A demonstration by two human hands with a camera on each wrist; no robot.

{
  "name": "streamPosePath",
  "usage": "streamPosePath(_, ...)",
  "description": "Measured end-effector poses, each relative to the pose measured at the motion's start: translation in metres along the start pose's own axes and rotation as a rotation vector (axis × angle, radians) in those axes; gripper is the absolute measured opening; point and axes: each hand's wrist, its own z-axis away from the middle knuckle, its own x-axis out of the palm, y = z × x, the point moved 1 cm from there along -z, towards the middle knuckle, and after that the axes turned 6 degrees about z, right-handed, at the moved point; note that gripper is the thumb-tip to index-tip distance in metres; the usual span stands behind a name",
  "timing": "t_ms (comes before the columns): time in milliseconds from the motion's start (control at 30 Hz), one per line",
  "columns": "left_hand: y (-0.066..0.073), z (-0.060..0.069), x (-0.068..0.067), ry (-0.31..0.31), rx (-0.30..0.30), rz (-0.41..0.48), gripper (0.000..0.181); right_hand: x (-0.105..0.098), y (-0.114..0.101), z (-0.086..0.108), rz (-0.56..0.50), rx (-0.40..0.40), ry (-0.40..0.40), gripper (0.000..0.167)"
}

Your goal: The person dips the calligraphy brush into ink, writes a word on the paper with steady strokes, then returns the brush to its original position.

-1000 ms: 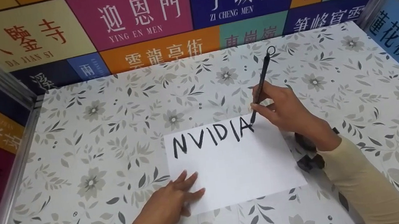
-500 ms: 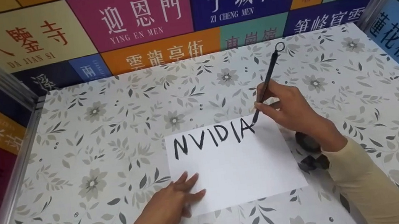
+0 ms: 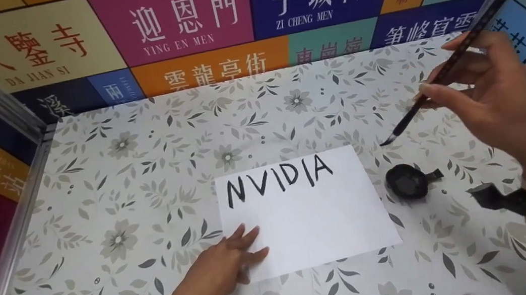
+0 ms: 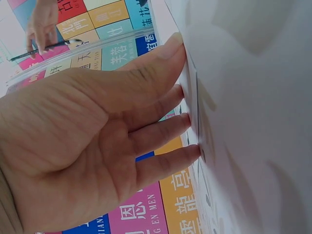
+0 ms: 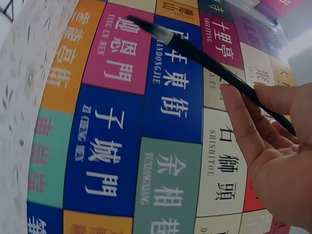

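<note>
My right hand point(image 3: 494, 91) pinches a black writing brush point(image 3: 463, 47) between thumb and fingers, raised to the right of the paper. Its dark tip hangs above the table, apart from the sheet; the right wrist view shows the bristles of the brush point(image 5: 195, 53) and its pale collar. A white sheet of paper point(image 3: 314, 227) bears "NVIDIA" in black strokes along its top. On the paper's lower left corner rests my left hand point(image 3: 222, 264), fingers spread. In the left wrist view the fingertips of the left hand point(image 4: 107, 126) touch the sheet.
Right of the paper sits a small round black ink dish point(image 3: 407, 182) with a short handle. A black angular brush rest point(image 3: 503, 198) lies beyond it, near the right wrist. The floral-covered table point(image 3: 166, 145) is bordered by colourful panels point(image 3: 175, 22) with Chinese lettering.
My right hand has lifted the brush off the end of the "A" and moved right and up, uncovering the ink dish and the black rest. The left hand stays put.
</note>
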Motion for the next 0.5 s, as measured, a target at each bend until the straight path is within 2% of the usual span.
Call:
streamPosePath(100,-0.001,0.0,0.001,-0.001,-0.002,-0.001,0.061,-0.015,0.004,-0.001,0.088,0.044,-0.075,0.05)
streamPosePath(167,-0.001,0.0,0.001,0.004,0.008,0.0,0.06,-0.02,0.011,0.0,0.114,0.111,-0.132,0.05)
streamPosePath(367,-0.002,0.002,-0.001,0.024,0.053,-0.032,0.06,-0.019,0.043,0.006,0.137,0.35,-0.315,0.073)
streamPosePath(500,-0.001,0.001,-0.002,0.017,0.059,-0.036,0.06,-0.018,0.067,0.012,0.119,0.461,-0.453,0.08)
